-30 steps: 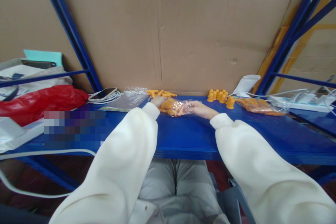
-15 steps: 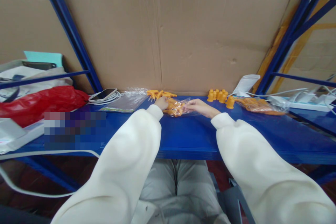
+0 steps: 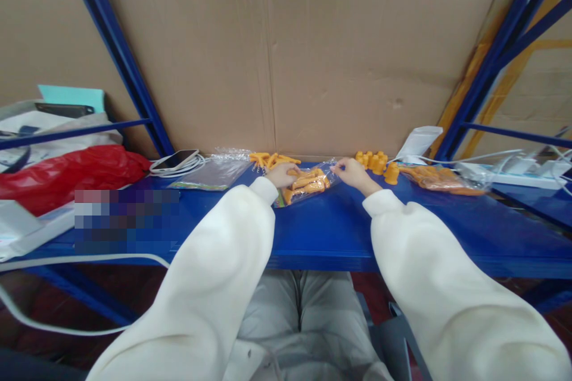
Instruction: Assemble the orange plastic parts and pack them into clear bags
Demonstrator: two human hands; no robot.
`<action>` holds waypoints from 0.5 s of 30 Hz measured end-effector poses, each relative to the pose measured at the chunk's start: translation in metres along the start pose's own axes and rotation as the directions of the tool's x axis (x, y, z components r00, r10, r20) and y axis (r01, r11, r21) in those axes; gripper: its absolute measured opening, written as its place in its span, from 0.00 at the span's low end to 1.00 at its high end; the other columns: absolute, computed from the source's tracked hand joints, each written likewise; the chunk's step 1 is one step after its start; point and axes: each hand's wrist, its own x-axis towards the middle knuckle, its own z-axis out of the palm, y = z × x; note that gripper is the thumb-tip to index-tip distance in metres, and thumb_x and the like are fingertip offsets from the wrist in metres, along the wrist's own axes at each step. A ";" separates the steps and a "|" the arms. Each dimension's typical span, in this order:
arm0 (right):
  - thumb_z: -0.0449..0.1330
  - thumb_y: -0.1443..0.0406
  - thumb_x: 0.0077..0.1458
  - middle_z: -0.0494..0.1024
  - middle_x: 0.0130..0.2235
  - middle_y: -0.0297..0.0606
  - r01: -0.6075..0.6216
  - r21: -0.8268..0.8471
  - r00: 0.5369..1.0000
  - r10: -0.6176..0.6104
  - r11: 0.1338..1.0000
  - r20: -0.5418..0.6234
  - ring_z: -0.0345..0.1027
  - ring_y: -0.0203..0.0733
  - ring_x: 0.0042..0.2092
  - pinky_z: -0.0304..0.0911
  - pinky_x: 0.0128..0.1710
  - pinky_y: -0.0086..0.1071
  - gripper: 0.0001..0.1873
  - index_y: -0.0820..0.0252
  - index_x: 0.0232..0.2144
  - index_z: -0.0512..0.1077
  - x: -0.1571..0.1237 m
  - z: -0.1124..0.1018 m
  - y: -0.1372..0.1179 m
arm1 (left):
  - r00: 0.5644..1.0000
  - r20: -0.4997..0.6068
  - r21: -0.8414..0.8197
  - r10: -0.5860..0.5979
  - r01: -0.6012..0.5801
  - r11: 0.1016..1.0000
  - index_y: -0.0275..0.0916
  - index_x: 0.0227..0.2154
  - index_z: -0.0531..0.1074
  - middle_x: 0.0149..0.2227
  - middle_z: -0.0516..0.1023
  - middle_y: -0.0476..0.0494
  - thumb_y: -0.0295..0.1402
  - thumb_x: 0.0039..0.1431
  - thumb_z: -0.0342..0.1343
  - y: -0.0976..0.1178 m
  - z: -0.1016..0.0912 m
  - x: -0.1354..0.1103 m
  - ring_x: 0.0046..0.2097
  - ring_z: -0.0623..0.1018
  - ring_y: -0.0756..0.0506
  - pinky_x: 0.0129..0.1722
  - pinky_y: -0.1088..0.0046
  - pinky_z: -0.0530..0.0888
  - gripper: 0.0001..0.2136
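A clear plastic bag [image 3: 308,184] filled with orange plastic pieces lies on the blue shelf between my hands. My left hand [image 3: 282,174] is closed on the bag's left side, by the pieces. At the bag's right end my right hand [image 3: 352,172] pinches the clear film by its edge. Behind my left hand is a pile of loose thin orange pieces [image 3: 268,160]. Several orange bell-shaped pieces [image 3: 378,162] stand upright just beyond my right hand. The fingertips of both hands are small and partly hidden.
Flat clear bags [image 3: 218,169] lie left of my hands, beside a phone [image 3: 181,159] on a coiled white cable. Another bag of orange pieces [image 3: 442,180] and a white power strip [image 3: 522,176] are at right. A cardboard sheet [image 3: 277,71] walls the back; a red bag [image 3: 75,175] sits far left.
The bag has turned, its right end now higher and its left end lower. My right hand has shifted slightly right and up along with it; my left hand has moved slightly right.
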 end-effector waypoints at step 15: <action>0.59 0.61 0.60 0.77 0.50 0.52 -0.137 -0.203 0.987 0.116 0.969 -0.114 0.67 0.61 0.56 0.61 0.53 0.56 0.10 0.60 0.38 0.77 -0.002 -0.002 0.004 | 0.998 -0.027 -0.052 0.055 -0.057 0.997 0.40 0.24 0.76 0.43 0.83 0.48 0.29 0.52 0.57 0.010 0.004 -0.003 0.55 0.76 0.42 0.62 0.59 0.66 0.05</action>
